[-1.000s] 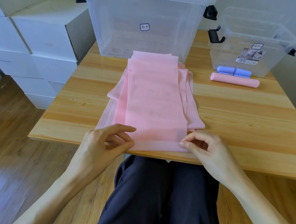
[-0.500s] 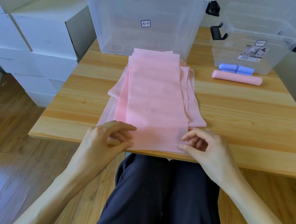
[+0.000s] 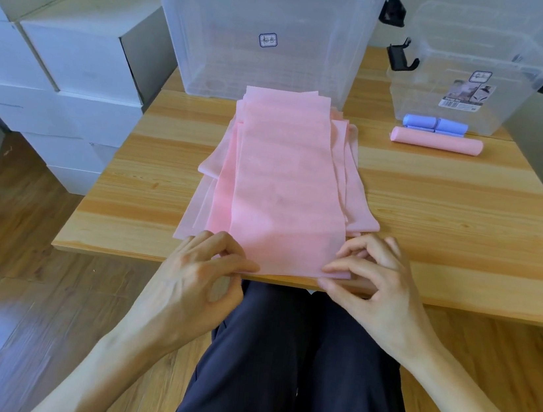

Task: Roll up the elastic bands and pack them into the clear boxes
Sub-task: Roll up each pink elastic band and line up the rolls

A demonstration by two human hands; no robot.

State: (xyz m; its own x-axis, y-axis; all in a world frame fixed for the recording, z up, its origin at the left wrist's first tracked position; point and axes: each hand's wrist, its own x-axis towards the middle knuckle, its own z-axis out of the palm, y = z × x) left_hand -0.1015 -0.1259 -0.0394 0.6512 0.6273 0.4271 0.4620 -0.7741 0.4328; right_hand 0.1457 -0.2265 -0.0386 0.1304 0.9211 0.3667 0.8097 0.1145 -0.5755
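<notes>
- A stack of flat pink elastic bands (image 3: 287, 180) lay lengthwise on the pale wooden table (image 3: 469, 214), its near end at the front edge.
- The left hand (image 3: 198, 275) and right hand (image 3: 374, 281) each pinched a near corner of the top band.
- A rolled pink band (image 3: 437, 140) and rolled blue bands (image 3: 434, 124) lay before the small clear plastic box (image 3: 471, 69); the large lidded clear box (image 3: 262, 28) stood behind the stack.

Wooden table (image 3: 469, 211), plank floor (image 3: 10, 292), white boxes (image 3: 76, 52).

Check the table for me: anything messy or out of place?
The pink bands are stacked unevenly, lower layers fanning out both sides. A pink roll and blue rolls lie outside the small box. Nothing spilled or damaged.
</notes>
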